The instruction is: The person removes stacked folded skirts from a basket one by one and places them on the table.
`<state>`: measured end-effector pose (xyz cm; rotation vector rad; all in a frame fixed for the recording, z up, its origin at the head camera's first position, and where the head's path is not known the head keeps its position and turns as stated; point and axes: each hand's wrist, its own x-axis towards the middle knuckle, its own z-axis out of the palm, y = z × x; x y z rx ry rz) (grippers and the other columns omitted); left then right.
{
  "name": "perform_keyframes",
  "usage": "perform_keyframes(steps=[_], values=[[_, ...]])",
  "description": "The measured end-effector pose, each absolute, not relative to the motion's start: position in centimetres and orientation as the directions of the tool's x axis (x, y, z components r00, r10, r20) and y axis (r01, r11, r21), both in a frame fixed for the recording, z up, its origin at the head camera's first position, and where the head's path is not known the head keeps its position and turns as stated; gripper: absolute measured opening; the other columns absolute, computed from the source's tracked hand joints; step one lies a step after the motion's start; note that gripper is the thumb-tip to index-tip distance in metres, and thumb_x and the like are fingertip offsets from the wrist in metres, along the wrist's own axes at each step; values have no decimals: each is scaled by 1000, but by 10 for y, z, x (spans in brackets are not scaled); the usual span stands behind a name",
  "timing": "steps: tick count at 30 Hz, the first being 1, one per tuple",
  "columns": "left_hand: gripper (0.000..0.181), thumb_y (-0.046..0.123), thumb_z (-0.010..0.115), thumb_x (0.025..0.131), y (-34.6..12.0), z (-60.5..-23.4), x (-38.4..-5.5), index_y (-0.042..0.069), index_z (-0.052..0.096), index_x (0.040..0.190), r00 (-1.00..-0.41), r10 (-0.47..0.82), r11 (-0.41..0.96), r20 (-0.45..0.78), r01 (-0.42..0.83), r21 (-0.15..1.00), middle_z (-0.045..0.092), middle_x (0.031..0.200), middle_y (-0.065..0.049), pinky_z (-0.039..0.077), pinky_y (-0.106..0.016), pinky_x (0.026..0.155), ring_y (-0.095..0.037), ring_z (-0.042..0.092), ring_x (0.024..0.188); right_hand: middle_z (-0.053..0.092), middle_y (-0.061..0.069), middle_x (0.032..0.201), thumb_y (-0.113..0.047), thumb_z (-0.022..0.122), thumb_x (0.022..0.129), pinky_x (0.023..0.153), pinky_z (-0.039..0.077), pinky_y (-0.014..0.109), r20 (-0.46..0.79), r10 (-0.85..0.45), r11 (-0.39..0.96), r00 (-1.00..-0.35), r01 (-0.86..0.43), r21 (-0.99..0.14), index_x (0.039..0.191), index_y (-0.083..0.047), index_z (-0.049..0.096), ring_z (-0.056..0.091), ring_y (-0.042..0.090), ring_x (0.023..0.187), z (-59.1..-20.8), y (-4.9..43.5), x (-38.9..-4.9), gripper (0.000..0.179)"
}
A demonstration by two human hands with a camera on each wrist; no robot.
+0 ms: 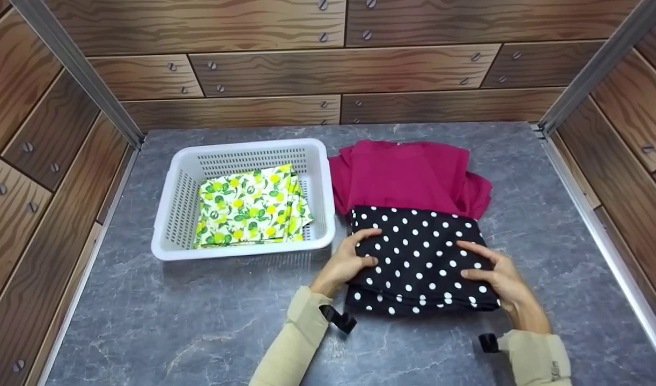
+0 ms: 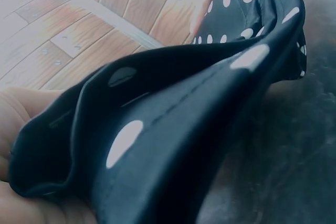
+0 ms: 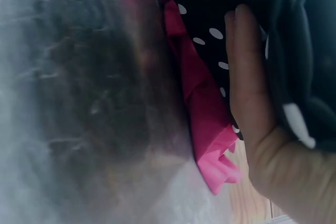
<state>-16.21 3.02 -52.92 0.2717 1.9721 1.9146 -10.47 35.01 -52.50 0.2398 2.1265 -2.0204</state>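
Note:
A folded black garment with white polka dots [image 1: 419, 252] is between my two hands, its far edge overlapping a magenta garment [image 1: 403, 171]. My left hand [image 1: 346, 264] grips its left side, thumb and a finger on top. In the left wrist view the fabric forms a loose fold within the hand's grasp. On the right side, my right hand [image 1: 506, 280] holds the garment with index finger and thumb over the top. The right wrist view shows long fingers [image 3: 247, 77] lying along the dotted cloth, with more of it on their other side.
To the left stands a white perforated basket [image 1: 161, 244] holding folded lemon-print fabric [image 1: 247, 206]. The grey marbled tabletop [image 1: 199, 321] is bounded by wood-patterned panels [image 1: 338, 69] at the back and sides, with metal rails [image 1: 601, 230] along the edges.

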Motion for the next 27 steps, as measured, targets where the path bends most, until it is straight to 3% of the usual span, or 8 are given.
perform_keyframes(steps=[5,17,27], values=[[63,-11,68,76,31,-538,-161,6,62,136,-908,396,70,-138,-120,990,55,134,-16,45,-36,98,-23,53,110,54,5,127,10,71,83,79,59,32,-306,-33,49,-952,304,-951,135,-21,68,65,16,98,-530,351,-102,60],[64,-11,66,75,33,-550,-180,9,63,136,-918,353,77,-181,-165,983,53,137,-15,43,-40,104,-26,50,119,35,27,148,8,73,82,81,58,30,-307,-43,92,-951,302,-949,136,-22,68,62,13,99,-534,351,-128,61],[66,-15,63,73,43,-550,-209,5,62,136,-936,306,74,-173,-158,985,51,139,-17,42,-39,105,-27,47,122,34,26,153,4,75,81,86,51,24,-310,-7,196,-951,302,-933,141,-16,63,50,16,111,-533,354,-166,65]])
